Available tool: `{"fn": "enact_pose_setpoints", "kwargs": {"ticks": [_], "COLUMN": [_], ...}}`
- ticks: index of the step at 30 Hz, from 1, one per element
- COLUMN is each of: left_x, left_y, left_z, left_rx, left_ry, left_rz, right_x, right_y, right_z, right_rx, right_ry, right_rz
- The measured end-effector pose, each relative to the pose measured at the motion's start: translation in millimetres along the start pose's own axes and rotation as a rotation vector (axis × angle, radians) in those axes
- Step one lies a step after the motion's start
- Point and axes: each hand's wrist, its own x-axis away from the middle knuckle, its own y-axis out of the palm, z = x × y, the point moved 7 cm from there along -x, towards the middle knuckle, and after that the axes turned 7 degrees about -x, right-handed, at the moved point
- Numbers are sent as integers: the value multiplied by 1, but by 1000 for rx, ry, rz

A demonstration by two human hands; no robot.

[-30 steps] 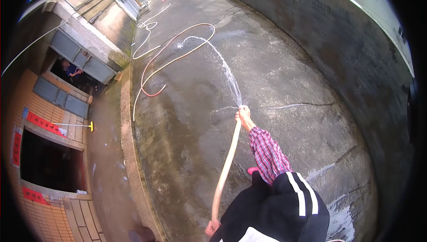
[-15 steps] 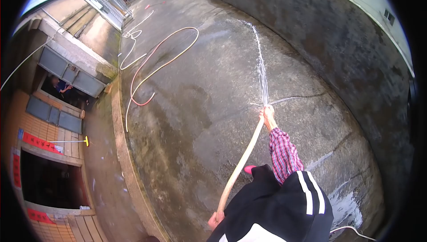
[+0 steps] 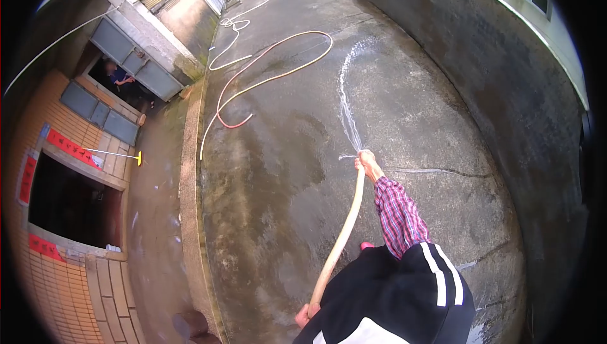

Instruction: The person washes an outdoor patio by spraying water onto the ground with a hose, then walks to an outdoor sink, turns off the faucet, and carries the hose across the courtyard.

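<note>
A thick cream-coloured hose [image 3: 342, 240] runs between my two hands. My right hand [image 3: 368, 164], below a red checked sleeve, is closed around its outlet end. Water [image 3: 344, 101] streams from there, arcs forward and splashes on the wet concrete floor [image 3: 284, 186]. Lower down, my left hand [image 3: 306, 314] is closed around the hose close to my dark clothing, which hides part of the hand and the rest of the hose.
A red-and-cream hose [image 3: 278, 83] lies looped ahead, with a white hose [image 3: 237, 41] beyond it. A low concrete kerb [image 3: 190, 205] borders the left. The high wall [image 3: 436, 34] bounds the right. A yellow-headed pole [image 3: 139, 158] stands near the doorways, where a person [image 3: 119, 77] is visible.
My right hand and the hose end have shifted slightly left, and the water jet bends differently. The view has turned, so the yard and looped hoses appear farther right.
</note>
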Motion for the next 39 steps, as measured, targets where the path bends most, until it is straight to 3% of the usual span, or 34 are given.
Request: {"fn": "enact_pose_setpoints", "kwargs": {"ticks": [1,2,4,5,7,10,11,14,19,20,26,28,33,39], "left_x": [3,2,-4,-2,4,8,3,-12,-5,-13,-22,-20,3,41], "left_y": [-9,-11,7,14,0,0,2,16,6,9,14,13,-3,-41], "left_z": [11,7,-10,-11,6,-14,-16,-25,-37,-28,-14,-14,-11,-25], "left_rx": [-36,-42,-3,-8,-72,-117,-111,-44,3,73,135,162,198,199], "left_ry": [59,51,-67,-74,-6,-26,-20,-33,-97,-122,-165,-103,-176,-157], "left_rz": [238,252,-92,-90,312,203,190,144,51,-160,-320,-385,-359,-299], "right_x": [-4,-6,-13,-13,-21,-40,-39,-23,-14,-10,44,49,49,81], "right_y": [17,31,56,66,80,83,78,57,-22,-44,-144,-161,-166,-104], "right_z": [6,15,25,31,46,71,73,60,43,39,20,27,67,94], "right_rx": [10,18,31,-15,-47,-139,-93,4,-90,-110,-323,-323,-276,-304], "right_ry": [20,42,77,92,151,120,117,84,29,14,-143,-180,3,82], "right_rz": [-64,-123,-233,-313,-401,-454,-427,-58,208,263,503,454,306,126]}}
